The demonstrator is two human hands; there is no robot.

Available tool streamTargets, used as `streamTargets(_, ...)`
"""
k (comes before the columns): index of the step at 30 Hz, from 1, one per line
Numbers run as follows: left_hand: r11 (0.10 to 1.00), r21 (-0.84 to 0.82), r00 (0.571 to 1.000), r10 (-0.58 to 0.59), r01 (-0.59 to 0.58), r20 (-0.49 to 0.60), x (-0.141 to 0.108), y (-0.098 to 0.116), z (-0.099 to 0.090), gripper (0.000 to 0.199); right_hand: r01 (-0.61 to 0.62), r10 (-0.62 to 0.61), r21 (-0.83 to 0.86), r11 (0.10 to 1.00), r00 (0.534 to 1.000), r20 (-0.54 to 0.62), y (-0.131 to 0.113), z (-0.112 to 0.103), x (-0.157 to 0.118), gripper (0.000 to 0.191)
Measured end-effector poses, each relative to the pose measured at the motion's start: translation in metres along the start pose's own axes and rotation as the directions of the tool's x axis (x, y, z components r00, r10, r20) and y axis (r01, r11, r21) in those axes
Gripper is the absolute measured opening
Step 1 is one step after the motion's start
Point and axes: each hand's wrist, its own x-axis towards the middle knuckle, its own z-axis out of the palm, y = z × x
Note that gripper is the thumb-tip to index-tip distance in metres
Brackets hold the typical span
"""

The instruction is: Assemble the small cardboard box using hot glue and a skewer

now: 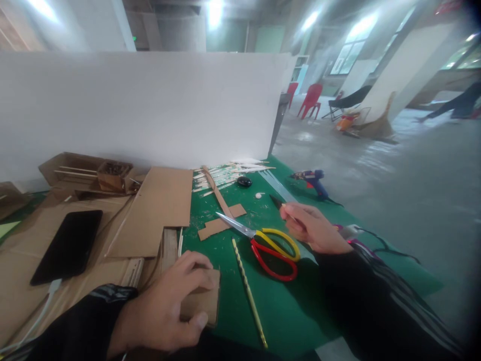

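Fingers of the left hand, bent and slightly parted, span a block at the near edge of the green table, thumb on its nearer part; the block's full length is hidden beneath them. Farther left lies a phone on cardboard; beyond the hand, a flat sheet. Right of the block, a twisted rod runs away from the body, slanting left. Next come scissors, blades pointing left and away, handles just beside the right hand. That hand's fingertips are pinched closed on a dark-tipped tool, its tip directed away and left. From these fingers the block lies left and nearer the body, with rod and scissors between. A glue gun rests beyond.
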Motion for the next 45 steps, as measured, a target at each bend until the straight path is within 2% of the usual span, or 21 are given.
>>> streamTargets(9, 1.000, 0.004, 1.000, -0.015, 0.015, 0.012, -0.0007, -0.0012, 0.0007, 0.051, 0.045, -0.044, 0.040, 0.998, 0.999, -0.029, 0.0017, 0.0003, 0.0011, 0.030)
streamTargets(17, 1.000, 0.004, 1.000, 0.005, -0.005, 0.003, -0.0006, 0.0006, -0.0004, 0.049, 0.061, -0.061, 0.027, 0.998, 0.998, 0.000, 0.0039, 0.0013, -0.0006, 0.020)
streamTargets(21, 1.000, -0.011, 1.000, -0.003, 0.004, 0.013, -0.0021, -0.0013, 0.0006, 0.051, 0.097, -0.096, -0.011, 0.995, 0.995, 0.015, 0.0053, 0.0006, 0.0004, 0.023)
streamTargets(31, 1.000, -0.009, 1.000, -0.002, 0.002, 0.010, 0.0019, 0.0006, 0.0001, 0.051, 0.108, -0.112, 0.071, 0.992, 0.993, 0.043, 0.0033, -0.0005, -0.0018, 0.030)
streamTargets(45, 1.000, -0.009, 1.000, 0.005, -0.005, 0.011, -0.0001, 0.0006, 0.0001, 0.047, 0.111, -0.116, 0.092, 0.990, 0.992, 0.052, 0.0035, -0.0013, -0.0008, 0.028)
